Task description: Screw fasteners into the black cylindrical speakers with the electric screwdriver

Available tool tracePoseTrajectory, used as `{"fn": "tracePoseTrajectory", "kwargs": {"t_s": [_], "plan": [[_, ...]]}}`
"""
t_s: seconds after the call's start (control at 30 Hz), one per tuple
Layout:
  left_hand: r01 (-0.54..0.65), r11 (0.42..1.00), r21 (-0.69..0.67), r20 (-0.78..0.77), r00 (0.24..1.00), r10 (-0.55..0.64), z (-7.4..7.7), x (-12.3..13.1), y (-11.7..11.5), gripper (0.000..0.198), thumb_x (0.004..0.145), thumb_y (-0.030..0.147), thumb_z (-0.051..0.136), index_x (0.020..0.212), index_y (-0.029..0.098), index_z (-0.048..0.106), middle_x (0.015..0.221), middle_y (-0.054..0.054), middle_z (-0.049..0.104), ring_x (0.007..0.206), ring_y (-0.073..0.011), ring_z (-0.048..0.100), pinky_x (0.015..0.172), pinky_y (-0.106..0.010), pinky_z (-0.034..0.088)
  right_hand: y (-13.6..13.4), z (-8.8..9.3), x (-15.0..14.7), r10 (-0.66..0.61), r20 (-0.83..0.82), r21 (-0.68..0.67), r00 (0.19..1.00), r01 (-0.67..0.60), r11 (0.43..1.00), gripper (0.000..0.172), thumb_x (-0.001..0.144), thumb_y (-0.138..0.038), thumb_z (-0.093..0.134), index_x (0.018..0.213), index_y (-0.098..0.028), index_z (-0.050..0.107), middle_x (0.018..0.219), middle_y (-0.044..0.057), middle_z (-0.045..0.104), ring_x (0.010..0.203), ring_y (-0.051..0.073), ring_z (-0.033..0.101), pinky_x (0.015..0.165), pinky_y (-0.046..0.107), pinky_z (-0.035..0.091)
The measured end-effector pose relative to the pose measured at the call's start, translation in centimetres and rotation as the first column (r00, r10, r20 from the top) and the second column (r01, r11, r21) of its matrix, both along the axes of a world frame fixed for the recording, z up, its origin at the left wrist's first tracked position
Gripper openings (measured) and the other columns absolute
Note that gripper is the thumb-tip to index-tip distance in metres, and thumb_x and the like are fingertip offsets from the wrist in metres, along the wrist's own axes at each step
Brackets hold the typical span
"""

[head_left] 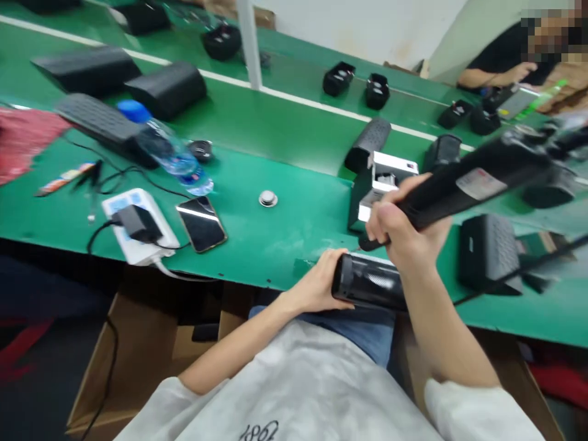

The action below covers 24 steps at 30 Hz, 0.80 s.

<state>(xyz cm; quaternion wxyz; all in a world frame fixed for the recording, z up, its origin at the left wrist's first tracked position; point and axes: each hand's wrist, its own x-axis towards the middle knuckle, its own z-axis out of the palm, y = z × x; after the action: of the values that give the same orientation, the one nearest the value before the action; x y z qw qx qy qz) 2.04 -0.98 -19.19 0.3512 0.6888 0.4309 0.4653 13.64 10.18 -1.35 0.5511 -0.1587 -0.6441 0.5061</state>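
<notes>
My left hand (324,283) is closed round the left end of a glossy black speaker housing (372,278), which lies at the table's front edge, close to my body. My right hand (408,229) grips a black electric screwdriver (478,177) with a white and red label. The tool slants, its thick end up to the right and its narrow end down over the housing. Its tip is hard to make out, and I cannot tell whether it touches the housing. Just behind my right hand stands a silver and black block-shaped fixture (390,171).
Left on the green table (248,245) are a phone (202,223), a power strip (133,202) with an adapter, a water bottle (174,156) and a round metal piece (267,198). Black speakers (487,251) stand around. A co-worker (500,61) sits across.
</notes>
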Motion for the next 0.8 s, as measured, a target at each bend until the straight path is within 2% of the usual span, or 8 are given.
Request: {"fn": "tracePoseTrajectory", "kwargs": {"t_s": [0.07,0.17,0.23,0.33,0.4,0.53,0.67,0.8], "plan": [[0.006,1.0,-0.016,-0.017,1.0,-0.006,0.3,-0.1,-0.1,0.128,0.075,0.043,0.109,0.173,0.03,0.027,0.164,-0.021,0.051,0.154,-0.0455,0.055,0.13,-0.071,0.05,0.0,0.8,0.5,0.023,0.019,0.016,1.0,-0.023,1.0,0.023,0.095,-0.026,0.084,0.103,-0.025,0.062,0.066,-0.009,0.055,0.043,0.01,0.051,0.041,0.027,0.046],[0.005,0.999,-0.037,-0.056,0.998,-0.007,0.6,-0.3,-0.1,0.125,0.078,0.04,0.107,0.173,0.03,0.027,0.165,-0.021,0.05,0.157,-0.0462,0.053,0.132,-0.07,0.048,0.7,3.6,1.8,-0.008,-0.042,0.112,0.999,0.013,0.994,0.026,0.092,-0.017,0.074,0.114,-0.025,0.062,0.064,-0.012,0.053,0.043,0.009,0.047,0.04,0.027,0.043],[-0.002,0.999,-0.047,-0.072,0.997,-0.002,0.7,-0.4,-0.2,0.124,0.079,0.04,0.106,0.173,0.03,0.027,0.168,-0.021,0.048,0.16,-0.0466,0.051,0.134,-0.069,0.047,1.9,5.6,3.0,-0.134,-0.174,0.195,0.976,0.168,0.966,0.025,0.09,-0.014,0.068,0.112,-0.022,0.062,0.063,-0.011,0.046,0.044,0.008,0.043,0.04,0.025,0.037],[-0.013,0.997,-0.072,-0.088,0.996,0.007,0.7,-0.4,-0.4,0.124,0.079,0.042,0.105,0.174,0.03,0.025,0.171,-0.02,0.045,0.164,-0.046,0.049,0.136,-0.068,0.044,4.3,7.0,4.6,-0.294,-0.347,0.301,0.891,0.403,0.864,0.018,0.087,-0.014,0.069,0.1,-0.024,0.063,0.063,-0.009,0.036,0.044,0.009,0.042,0.04,0.029,0.028],[-0.017,0.996,-0.092,-0.087,0.996,0.009,0.7,-0.4,-0.5,0.124,0.08,0.042,0.105,0.174,0.03,0.025,0.173,-0.02,0.044,0.165,-0.0451,0.048,0.137,-0.068,0.044,6.0,6.8,5.2,-0.366,-0.293,0.336,0.883,0.453,0.826,0.017,0.09,-0.018,0.073,0.096,-0.029,0.063,0.064,-0.007,0.034,0.045,0.012,0.045,0.042,0.035,0.032],[-0.016,0.994,-0.104,-0.066,0.998,0.009,0.8,-0.5,-0.6,0.121,0.083,0.043,0.103,0.175,0.03,0.026,0.174,-0.02,0.044,0.165,-0.0433,0.049,0.138,-0.066,0.043,8.4,5.2,5.2,-0.425,-0.107,0.324,0.899,0.436,0.839,0.025,0.097,-0.04,0.084,0.099,-0.038,0.059,0.064,-0.005,0.036,0.051,0.013,0.048,0.048,0.042,0.041],[-0.018,0.993,-0.115,-0.069,0.998,0.01,1.1,-0.5,-0.6,0.12,0.082,0.043,0.103,0.174,0.03,0.027,0.173,-0.019,0.045,0.165,-0.0437,0.05,0.137,-0.064,0.045,9.6,4.2,4.7,-0.468,-0.067,0.249,0.881,0.469,0.847,0.058,0.082,-0.078,0.094,0.099,-0.037,0.057,0.067,-0.006,0.043,0.049,0.01,0.039,0.046,0.043,0.04],[-0.013,0.993,-0.12,-0.068,0.998,0.005,1.1,-0.5,-0.4,0.119,0.082,0.042,0.103,0.173,0.031,0.028,0.172,-0.019,0.046,0.162,-0.0435,0.052,0.135,-0.065,0.047,9.9,4.1,4.6,-0.494,-0.035,0.204,0.869,0.49,0.847,0.072,0.074,-0.092,0.092,0.099,-0.035,0.053,0.067,-0.006,0.044,0.05,0.01,0.036,0.046,0.043,0.038]]}}
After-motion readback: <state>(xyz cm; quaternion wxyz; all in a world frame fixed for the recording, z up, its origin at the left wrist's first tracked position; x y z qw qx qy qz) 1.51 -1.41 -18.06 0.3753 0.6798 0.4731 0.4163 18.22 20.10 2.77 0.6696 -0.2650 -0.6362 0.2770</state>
